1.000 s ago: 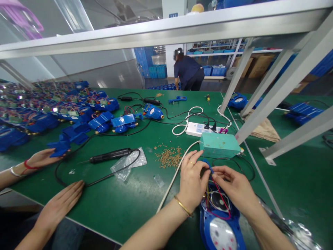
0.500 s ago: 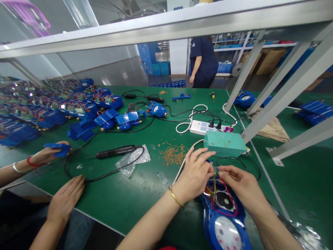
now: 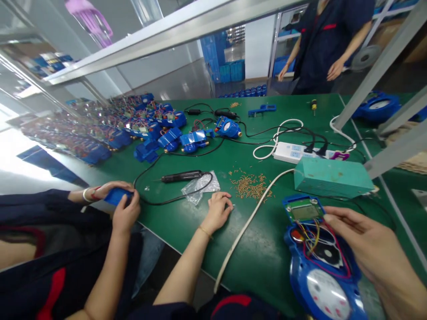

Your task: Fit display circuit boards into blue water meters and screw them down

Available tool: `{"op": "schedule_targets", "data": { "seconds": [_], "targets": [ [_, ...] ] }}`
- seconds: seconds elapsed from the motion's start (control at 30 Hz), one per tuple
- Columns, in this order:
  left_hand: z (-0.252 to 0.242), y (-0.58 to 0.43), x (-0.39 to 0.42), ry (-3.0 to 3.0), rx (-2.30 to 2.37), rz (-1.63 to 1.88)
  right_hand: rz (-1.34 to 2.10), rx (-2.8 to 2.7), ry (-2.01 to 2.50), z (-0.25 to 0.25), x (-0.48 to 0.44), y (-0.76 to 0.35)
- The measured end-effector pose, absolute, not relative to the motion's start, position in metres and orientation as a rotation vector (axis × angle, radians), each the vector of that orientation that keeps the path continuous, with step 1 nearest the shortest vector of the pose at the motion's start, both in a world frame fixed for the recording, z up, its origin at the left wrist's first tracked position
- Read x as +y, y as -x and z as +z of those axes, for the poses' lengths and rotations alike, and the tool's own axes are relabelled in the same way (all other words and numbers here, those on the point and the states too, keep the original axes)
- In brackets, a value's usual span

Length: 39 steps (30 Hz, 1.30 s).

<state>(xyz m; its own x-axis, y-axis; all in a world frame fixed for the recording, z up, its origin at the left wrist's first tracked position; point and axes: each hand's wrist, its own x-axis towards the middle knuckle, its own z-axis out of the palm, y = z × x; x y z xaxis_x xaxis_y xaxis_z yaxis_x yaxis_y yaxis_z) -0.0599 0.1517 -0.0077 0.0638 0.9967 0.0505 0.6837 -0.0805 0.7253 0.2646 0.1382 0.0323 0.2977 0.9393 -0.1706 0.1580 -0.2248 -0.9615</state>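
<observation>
An open blue water meter [image 3: 325, 293] lies at the table's near right, its white dial toward me and red, yellow and black wires [image 3: 313, 235] over its inside. A small green display board [image 3: 303, 211] sits at its far end. My right hand [image 3: 370, 251] wraps the meter's right side, thumb by the board. My left hand [image 3: 218, 209] rests further left on the green table [image 3: 173, 222], fingers curled together over something too small to name, next to a pile of brass screws [image 3: 251, 186].
A teal box [image 3: 330, 178], white power strip [image 3: 293, 153] and white cable [image 3: 247, 222] lie behind the meter. A black electric screwdriver [image 3: 182, 176] lies on a plastic bag. A co-worker's hands [image 3: 125, 211] hold a blue part [image 3: 116, 195]. Several blue meters [image 3: 133, 129] at left; a person [image 3: 327, 35] stands across.
My left hand left the meter's wires and moved left onto the bare table by the screws. My view swung left. The co-worker brought both hands onto the blue part; the far person came closer.
</observation>
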Motion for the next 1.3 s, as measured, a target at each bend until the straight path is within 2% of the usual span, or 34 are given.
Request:
{"op": "schedule_targets", "data": {
  "seconds": [0.17,0.4,0.6,0.73,1.03,1.3],
  "targets": [
    [-0.039,0.058,0.159,-1.785,1.778,0.864,1.195,-0.782,1.588,0.030,0.137,-0.266],
    [-0.033,0.062,0.157,-1.662,1.701,1.086,1.194,-0.797,1.504,0.022,0.134,-0.270],
    [-0.035,0.063,0.157,-1.494,1.737,1.101,1.180,-0.794,1.476,0.024,0.133,-0.270],
    [-0.020,0.048,0.154,-1.426,1.779,1.174,1.159,-0.813,1.427,0.026,0.134,-0.268],
    [0.026,-0.074,0.147,-1.277,1.070,1.002,1.067,-0.853,1.329,0.028,0.129,-0.267],
    [0.031,-0.097,0.159,-1.007,0.923,1.064,1.133,-0.863,1.383,0.043,0.120,-0.267]
  ]
}}
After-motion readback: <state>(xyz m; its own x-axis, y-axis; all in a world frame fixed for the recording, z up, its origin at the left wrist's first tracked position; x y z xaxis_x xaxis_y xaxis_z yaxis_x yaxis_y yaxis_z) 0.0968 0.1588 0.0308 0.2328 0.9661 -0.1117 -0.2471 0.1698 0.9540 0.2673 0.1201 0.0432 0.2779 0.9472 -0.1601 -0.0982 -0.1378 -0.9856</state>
